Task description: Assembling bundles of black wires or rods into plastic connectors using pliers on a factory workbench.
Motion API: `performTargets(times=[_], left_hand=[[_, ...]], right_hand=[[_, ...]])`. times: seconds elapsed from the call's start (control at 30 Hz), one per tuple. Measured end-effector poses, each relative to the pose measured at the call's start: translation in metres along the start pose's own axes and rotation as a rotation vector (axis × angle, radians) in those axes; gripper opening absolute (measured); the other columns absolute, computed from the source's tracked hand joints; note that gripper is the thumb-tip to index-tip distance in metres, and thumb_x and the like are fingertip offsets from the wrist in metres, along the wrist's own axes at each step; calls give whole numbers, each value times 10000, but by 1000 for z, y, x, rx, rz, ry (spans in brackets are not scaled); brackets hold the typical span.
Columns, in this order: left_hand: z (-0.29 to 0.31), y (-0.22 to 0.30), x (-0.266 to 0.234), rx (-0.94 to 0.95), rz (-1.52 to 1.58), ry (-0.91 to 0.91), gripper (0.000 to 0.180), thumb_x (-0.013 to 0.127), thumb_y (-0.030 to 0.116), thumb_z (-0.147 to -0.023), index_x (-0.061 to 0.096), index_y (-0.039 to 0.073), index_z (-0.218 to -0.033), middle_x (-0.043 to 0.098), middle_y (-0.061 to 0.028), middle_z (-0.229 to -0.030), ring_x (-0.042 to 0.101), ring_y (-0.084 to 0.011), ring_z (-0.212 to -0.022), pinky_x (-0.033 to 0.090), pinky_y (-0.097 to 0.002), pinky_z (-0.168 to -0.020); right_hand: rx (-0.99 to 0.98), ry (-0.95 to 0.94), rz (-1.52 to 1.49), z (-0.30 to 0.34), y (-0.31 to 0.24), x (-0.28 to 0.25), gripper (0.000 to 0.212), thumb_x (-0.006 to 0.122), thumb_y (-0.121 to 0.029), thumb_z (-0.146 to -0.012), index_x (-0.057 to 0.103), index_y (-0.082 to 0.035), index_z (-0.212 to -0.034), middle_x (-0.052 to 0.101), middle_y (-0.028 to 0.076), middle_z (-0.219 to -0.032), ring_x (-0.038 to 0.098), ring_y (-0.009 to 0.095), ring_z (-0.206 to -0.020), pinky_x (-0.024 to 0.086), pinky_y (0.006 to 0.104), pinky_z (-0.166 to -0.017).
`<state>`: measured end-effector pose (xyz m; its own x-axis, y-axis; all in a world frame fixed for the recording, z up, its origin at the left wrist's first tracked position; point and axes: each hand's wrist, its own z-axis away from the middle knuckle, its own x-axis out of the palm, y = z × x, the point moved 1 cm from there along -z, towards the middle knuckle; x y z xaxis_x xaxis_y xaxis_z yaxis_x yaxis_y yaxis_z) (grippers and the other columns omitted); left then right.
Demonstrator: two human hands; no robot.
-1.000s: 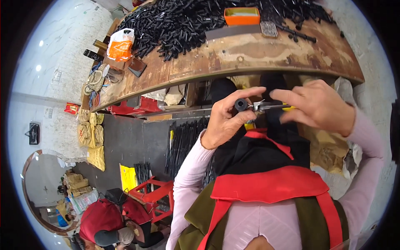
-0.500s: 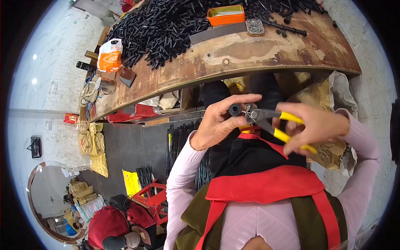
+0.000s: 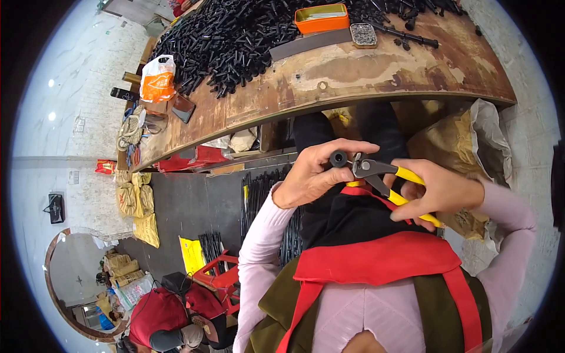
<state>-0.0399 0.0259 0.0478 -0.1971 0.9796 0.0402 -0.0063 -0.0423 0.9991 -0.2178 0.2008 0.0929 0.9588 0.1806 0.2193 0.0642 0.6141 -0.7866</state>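
Note:
My left hand (image 3: 315, 175) pinches a short black tubular part (image 3: 338, 157) between thumb and fingers, its round open end turned up toward me. Pliers with yellow grips (image 3: 374, 170) are gripped in my right hand (image 3: 441, 191), the handles spread apart. Their dark jaws meet a small metal bit close beside the black part; whether they bite on it I cannot tell. Both hands are over my lap, in front of the bench edge.
A wooden bench (image 3: 265, 109) carries a large heap of black parts (image 3: 218, 53), an orange tin (image 3: 322, 22), a small metal dish (image 3: 363, 35) and a plastic bag (image 3: 158, 79). A sack (image 3: 456, 138) leans at right. Bundled black rods (image 3: 259, 203) lie on the floor; another person (image 3: 159, 317) is at lower left.
The pliers, blurred before, are now sharp and nearly still, their jaws beside the black part. Both hands keep their holds, and the view has shifted slightly.

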Motion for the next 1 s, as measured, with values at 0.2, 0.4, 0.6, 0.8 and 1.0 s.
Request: performTargets(times=[0.2, 0.4, 0.6, 0.8, 1.0], left_hand=[[-7, -2, 6, 98, 4, 179, 622, 713, 412, -866, 566, -13, -1295, 625, -15, -1095, 537, -71, -915, 420, -201, -794], [-9, -2, -5, 132, -45, 105, 652, 718, 444, -849, 570, -2, -1301, 626, -33, -1056, 537, -86, -881, 424, -220, -776], [-11, 1, -3, 91, -93, 144, 624, 667, 487, -878, 582, 3, -1262, 606, -26, -1051, 498, -71, -825, 402, -205, -728], [-10, -6, 2, 167, -208, 202, 497, 582, 426, -956, 552, -7, -1198, 525, -11, -912, 468, -68, -758, 378, -201, -671], [-12, -14, -3, 143, -182, 150, 389, 580, 364, -971, 497, 4, -1090, 502, -31, -881, 450, -93, -754, 378, -226, -675]], right_hand=[[-1010, 982, 1324, -13, 8, -10, 547, 700, -71, -719, 490, 5, -1218, 597, 147, -911, 609, 333, -777, 492, 382, -678], [-72, -181, 102, -8, -12, -23, 307, 633, -48, -852, 495, 41, -1112, 602, 119, -658, 617, 223, -478, 472, 328, -442], [-773, 682, 1014, -16, 13, -25, 385, 674, -164, -826, 522, -20, -1149, 582, 136, -915, 613, 279, -766, 467, 368, -623], [-561, 421, 832, -37, 22, -38, 281, 654, -161, -875, 564, 13, -1077, 613, 160, -853, 610, 303, -721, 476, 379, -648], [-515, 355, 580, -28, 7, -28, 230, 567, -166, -940, 570, 19, -1077, 663, 119, -821, 630, 230, -686, 483, 354, -647]])
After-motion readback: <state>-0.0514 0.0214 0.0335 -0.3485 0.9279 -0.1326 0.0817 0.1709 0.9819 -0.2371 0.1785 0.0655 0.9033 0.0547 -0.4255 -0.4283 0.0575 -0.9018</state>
